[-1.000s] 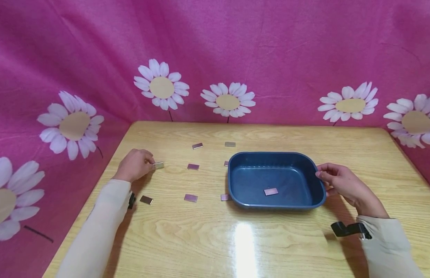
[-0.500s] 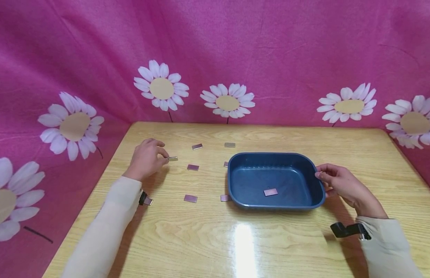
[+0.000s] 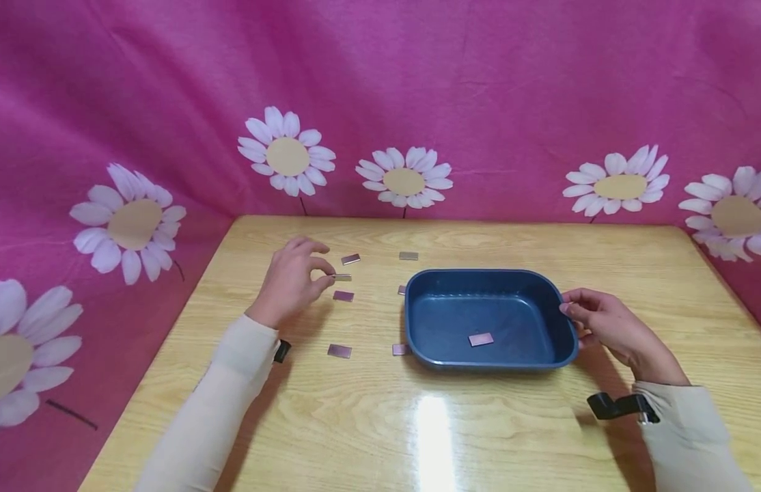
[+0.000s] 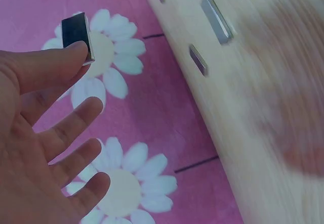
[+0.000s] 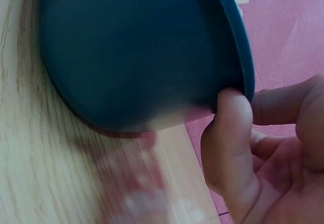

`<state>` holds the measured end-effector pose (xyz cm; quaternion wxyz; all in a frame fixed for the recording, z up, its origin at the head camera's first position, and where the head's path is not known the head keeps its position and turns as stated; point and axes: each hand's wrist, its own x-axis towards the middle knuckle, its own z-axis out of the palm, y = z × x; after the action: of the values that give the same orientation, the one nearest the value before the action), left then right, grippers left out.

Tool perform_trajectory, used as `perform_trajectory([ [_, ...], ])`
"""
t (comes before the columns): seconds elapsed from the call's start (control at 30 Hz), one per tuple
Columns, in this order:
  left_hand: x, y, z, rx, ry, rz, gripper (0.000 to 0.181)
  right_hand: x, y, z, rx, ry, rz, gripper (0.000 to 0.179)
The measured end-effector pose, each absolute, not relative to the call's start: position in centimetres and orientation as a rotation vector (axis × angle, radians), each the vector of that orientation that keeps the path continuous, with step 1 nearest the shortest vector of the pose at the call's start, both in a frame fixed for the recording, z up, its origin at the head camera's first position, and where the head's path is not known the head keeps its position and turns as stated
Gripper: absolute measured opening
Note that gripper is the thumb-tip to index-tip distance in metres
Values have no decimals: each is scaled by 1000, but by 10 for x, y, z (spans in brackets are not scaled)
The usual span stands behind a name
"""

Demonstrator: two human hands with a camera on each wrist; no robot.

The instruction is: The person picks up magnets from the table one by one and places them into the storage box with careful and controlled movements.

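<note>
My left hand [image 3: 294, 281] pinches a small flat rectangular tile [image 3: 343, 277] between thumb and forefinger, held above the table. Dark-faced and silver-edged, the same tile [image 4: 76, 34] shows in the left wrist view, the other fingers spread loosely. My right hand [image 3: 611, 331] grips the right end of a dark blue plastic tub [image 3: 491, 365]; in the right wrist view the thumb [image 5: 234, 118] presses near its rim [image 5: 238, 27]. One pinkish shiny tile [image 3: 481, 339] lies inside the tub, towards the front.
Several similar tiles lie left of the tub, among them one below the held tile [image 3: 343, 296], one nearer the front [image 3: 339, 350] and a greyish one [image 3: 408, 255] at the back. Two others are partly hidden by the tub's left side. Pink flowered cloth [image 3: 479, 82] hangs behind the wooden table [image 3: 509, 437].
My left hand has carried the tile to the right and slightly back, towards the tub. My right hand and the tub have stayed in place.
</note>
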<state>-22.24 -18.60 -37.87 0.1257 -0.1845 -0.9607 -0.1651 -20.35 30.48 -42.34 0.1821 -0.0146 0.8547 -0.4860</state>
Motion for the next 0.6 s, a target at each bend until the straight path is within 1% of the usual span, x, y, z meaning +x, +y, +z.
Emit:
perform_trajectory([
  [0.33,-215,-167,-371,-593,-2730,-639,8,-203,306,-423,-18,2394,-1424,37],
  [0.6,-213,-165,-368,-559,-2778,-652,10,-204,307,-421,-4,2366,-1437,35],
])
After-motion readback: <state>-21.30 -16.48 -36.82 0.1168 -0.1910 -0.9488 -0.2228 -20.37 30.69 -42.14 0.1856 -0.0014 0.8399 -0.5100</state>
